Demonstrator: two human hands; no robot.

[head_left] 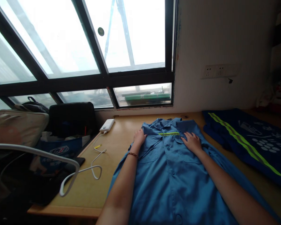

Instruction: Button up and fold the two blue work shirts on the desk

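Observation:
A light blue button-front shirt [170, 175] with a yellow-green reflective strip near the collar lies flat, front up, on a wooden table [89, 190]. My left hand [139, 136] rests on the shirt's left shoulder, fingers curled over the cloth edge. A thin bracelet circles that wrist. My right hand [192, 141] lies flat on the shirt's right chest, fingers spread toward the collar.
A dark blue garment [248, 140] with a yellow-green stripe lies at the right. A white power bank [107, 125] with a white cable [93, 165] sits at the table's left. Bags [18, 128] and a black case [71, 118] stand left, under the window.

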